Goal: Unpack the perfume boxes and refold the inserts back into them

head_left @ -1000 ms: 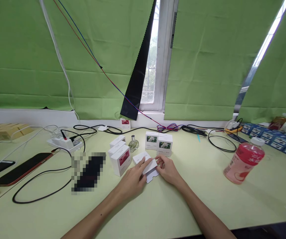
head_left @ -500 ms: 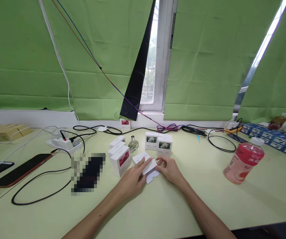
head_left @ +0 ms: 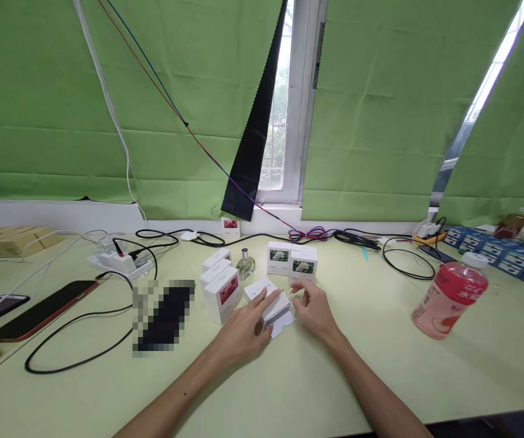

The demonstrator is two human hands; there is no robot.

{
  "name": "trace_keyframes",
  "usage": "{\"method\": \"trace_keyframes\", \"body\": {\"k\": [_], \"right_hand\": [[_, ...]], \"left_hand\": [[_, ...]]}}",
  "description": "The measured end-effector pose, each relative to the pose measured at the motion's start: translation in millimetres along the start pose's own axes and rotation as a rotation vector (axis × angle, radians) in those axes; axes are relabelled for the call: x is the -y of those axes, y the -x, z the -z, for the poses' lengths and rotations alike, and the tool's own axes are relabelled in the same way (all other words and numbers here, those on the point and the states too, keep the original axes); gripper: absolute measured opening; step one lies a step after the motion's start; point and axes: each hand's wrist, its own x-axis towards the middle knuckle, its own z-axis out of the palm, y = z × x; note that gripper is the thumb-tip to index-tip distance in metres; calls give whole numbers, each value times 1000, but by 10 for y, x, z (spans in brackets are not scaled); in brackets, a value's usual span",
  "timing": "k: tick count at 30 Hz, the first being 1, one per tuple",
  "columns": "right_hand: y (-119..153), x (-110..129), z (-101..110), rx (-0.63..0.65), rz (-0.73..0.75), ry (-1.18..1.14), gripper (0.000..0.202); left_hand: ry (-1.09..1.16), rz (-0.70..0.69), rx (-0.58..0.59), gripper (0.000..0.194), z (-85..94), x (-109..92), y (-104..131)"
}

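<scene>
Our left hand (head_left: pixel 241 328) holds a white box (head_left: pixel 261 284) against the surface (head_left: pixel 298 389), fingers laid over its top. Our right hand (head_left: pixel 295 294), loosely parted, grips nothing visible beside it. The flap (head_left: pixel 282 323) sticks out, unclosed; the upright picture boxes (head_left: pixel 224 295) look shut.

White-flower boxes (head_left: pixel 303 267): we count two.
Boxes in row (head_left: pixel 222 296): we count three.
Wall-side box (head_left: pixel 231 227): one.
Box with flap out (head_left: pixel 276 309): one.
Glass bottle (head_left: pixel 245 266): one.
Pink drink bottle (head_left: pixel 448 299): we record one.
Hands (head_left: pixel 244 325): two.
</scene>
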Motion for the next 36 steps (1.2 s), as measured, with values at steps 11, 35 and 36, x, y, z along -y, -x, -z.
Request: {"method": "trace_keyframes", "body": {"k": [11, 35, 36], "right_hand": [[-307, 323, -169, -34, 71, 117, 26], [-1265, 581, -677, 595, 323, 518, 76], [-1268, 573, -677, 593, 322, 522, 74]], "left_hand": [[-114, -96, -23, 70, 15, -63, 1], [-327, -417, -24, 78, -43, -61, 37], [-327, -416, -24, 77, -42, -74, 39]]}}
